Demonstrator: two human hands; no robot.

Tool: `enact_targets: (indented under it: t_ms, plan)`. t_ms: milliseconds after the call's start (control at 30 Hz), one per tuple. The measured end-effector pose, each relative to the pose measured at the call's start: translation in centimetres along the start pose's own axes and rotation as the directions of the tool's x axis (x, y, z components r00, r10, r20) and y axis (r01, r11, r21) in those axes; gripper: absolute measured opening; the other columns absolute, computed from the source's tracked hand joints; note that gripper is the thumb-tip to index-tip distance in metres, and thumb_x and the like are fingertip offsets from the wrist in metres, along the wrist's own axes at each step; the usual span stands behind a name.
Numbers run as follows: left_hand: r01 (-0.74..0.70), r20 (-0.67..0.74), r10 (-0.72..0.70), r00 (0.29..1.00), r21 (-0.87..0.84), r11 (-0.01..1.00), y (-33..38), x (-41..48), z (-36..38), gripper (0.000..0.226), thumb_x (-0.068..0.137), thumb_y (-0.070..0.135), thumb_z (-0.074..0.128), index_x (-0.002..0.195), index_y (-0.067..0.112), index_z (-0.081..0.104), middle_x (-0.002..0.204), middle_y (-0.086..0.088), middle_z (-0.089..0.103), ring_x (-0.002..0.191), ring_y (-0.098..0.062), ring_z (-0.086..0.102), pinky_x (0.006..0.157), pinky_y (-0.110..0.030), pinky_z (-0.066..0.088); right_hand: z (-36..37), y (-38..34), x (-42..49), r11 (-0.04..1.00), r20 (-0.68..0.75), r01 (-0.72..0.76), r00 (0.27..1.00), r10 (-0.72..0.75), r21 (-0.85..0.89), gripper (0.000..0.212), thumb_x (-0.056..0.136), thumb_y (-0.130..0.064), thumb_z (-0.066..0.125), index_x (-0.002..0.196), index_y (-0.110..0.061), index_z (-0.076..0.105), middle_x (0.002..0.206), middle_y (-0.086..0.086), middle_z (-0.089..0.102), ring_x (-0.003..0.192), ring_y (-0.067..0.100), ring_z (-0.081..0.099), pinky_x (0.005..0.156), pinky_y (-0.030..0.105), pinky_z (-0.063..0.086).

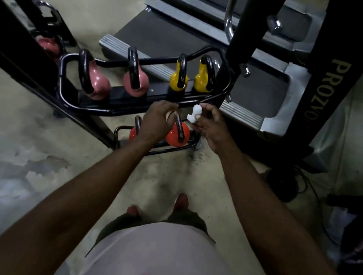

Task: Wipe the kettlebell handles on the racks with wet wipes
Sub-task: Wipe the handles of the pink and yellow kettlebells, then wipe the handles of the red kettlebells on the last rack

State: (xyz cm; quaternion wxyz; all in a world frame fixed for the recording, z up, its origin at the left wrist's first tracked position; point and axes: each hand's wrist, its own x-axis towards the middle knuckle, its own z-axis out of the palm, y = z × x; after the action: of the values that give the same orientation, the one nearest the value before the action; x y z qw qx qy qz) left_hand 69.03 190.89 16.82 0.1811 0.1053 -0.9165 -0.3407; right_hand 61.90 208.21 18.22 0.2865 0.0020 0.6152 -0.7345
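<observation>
A pale, stained concrete floor (49, 151) lies under us, with a treadmill (182, 32) at the back and a black frame post (326, 92) with gold lettering on the right. Between them stands a low black rack (83, 109) with two levels. On its upper level we see two pink kettlebells (99, 82) on the left and two yellow kettlebells (178, 80) on the right, all with black handles pointing up. Further left, what seems to be another pink one is too blurred to be sure of. On the lower shelf (165, 150) sit two orange kettlebells, and the right-hand orange kettlebell (177, 136) is the one we are at. Our left hand (156, 119) is curled over the top of its black handle (179, 126) and grips it. Our right hand (210, 128) is just beside it on the right and pinches a crumpled white wet wipe (193, 116) between thumb and fingertips. The wipe is close to the handle but not touching it. Both our forearms reach down from the bottom corners.
</observation>
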Motion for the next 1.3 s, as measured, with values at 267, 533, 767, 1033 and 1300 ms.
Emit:
enact_targets:
  t_ms: [267,533,767,1033,1300]
  plan:
    - [0.197,0.228,-0.181,0.957,-0.051,0.979,-9.1,-7.8,-3.3,0.026,0.088,0.007,0.061,0.112,0.006,0.072,0.110,-0.011,0.070,0.101,-0.020,0.063,0.093,-0.025,0.044,7.1,8.6,-1.8,0.987,-0.004,-0.144,0.990,0.144,-0.065,0.032,0.096,-0.003,0.057,0.124,-0.019,0.055,0.104,-0.009,0.068,0.083,0.012,0.071,0.071,0.031,0.057]
    - [0.429,0.291,-0.433,0.853,0.081,0.900,-21.9,-12.2,-3.1,0.032,0.085,0.011,0.056,0.112,0.010,0.073,0.116,-0.007,0.071,0.106,-0.024,0.065,0.089,-0.022,0.044,12.1,20.0,0.8,0.964,0.121,-0.239,0.960,0.253,-0.118,0.032,0.096,-0.009,0.060,0.126,-0.018,0.055,0.112,0.004,0.065,0.099,0.022,0.069,0.078,0.034,0.057]
    - [0.328,0.393,-0.349,0.851,0.123,0.937,-35.1,-7.1,5.9,0.045,0.091,0.011,0.061,0.136,0.012,0.057,0.131,-0.012,0.063,0.117,-0.026,0.062,0.097,-0.028,0.045,10.4,32.1,12.3,0.921,0.086,-0.197,0.967,0.239,-0.336,0.017,0.097,0.000,0.054,0.109,-0.009,0.062,0.101,0.009,0.066,0.085,0.012,0.066,0.076,0.025,0.055]
    - [0.269,0.339,-0.224,0.914,-0.094,0.958,-45.2,0.5,15.1,0.051,0.092,0.035,0.066,0.141,0.027,0.052,0.147,0.001,0.049,0.128,-0.011,0.049,0.107,-0.032,0.041,9.7,41.5,23.2,0.338,0.410,0.477,0.876,-0.253,-0.811,0.041,0.089,-0.023,0.067,0.129,-0.029,0.063,0.120,0.004,0.062,0.103,0.016,0.061,0.087,0.032,0.050]
    - [0.167,0.268,-0.092,0.959,-0.271,0.948,-49.8,1.2,17.7,0.033,0.080,0.025,0.080,0.112,0.022,0.074,0.146,-0.003,0.052,0.133,0.002,0.043,0.109,-0.029,0.041,8.7,46.9,24.2,-0.052,0.678,0.716,0.632,-0.375,-0.696,0.028,0.099,-0.040,0.052,0.105,-0.016,0.065,0.094,-0.013,0.049,0.082,0.004,0.052,0.065,0.018,0.037]
